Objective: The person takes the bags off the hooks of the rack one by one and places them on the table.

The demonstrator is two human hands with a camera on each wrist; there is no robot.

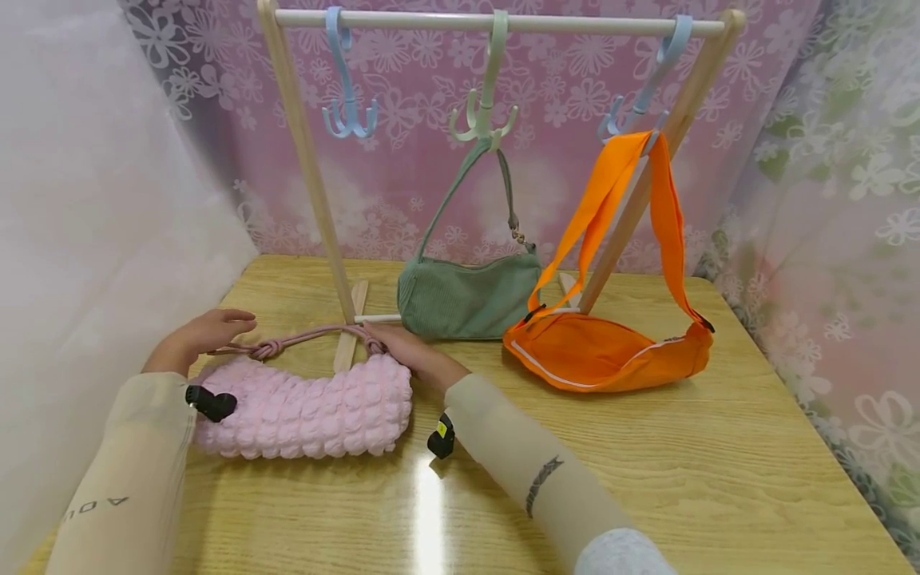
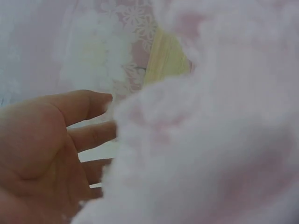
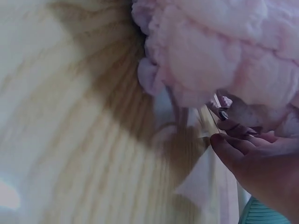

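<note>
A puffy pink handbag [image 1: 305, 407] lies on the table at the left, its knotted cord strap [image 1: 309, 335] along the far side. At the bag's left end is my left hand [image 1: 197, 335]. Its fingers reach out beside the strap's end, and the left wrist view shows them nearly straight, tips partly hidden behind the blurred pink fabric [image 2: 201, 140]. My right hand [image 1: 413, 351] is at the other end, thumb and fingers around the strap near its knot. In the right wrist view that hand [image 3: 266, 168] appears to pinch the strap beneath the bag; the contact is partly hidden.
Behind stands a wooden rack with a white rail [image 1: 431, 20] bearing a blue hook [image 1: 350, 80], a green hook [image 1: 489, 80] and another blue hook [image 1: 654, 72]. A green corduroy bag [image 1: 470, 295] and an orange waist bag [image 1: 611, 351] hang at the middle and right hooks.
</note>
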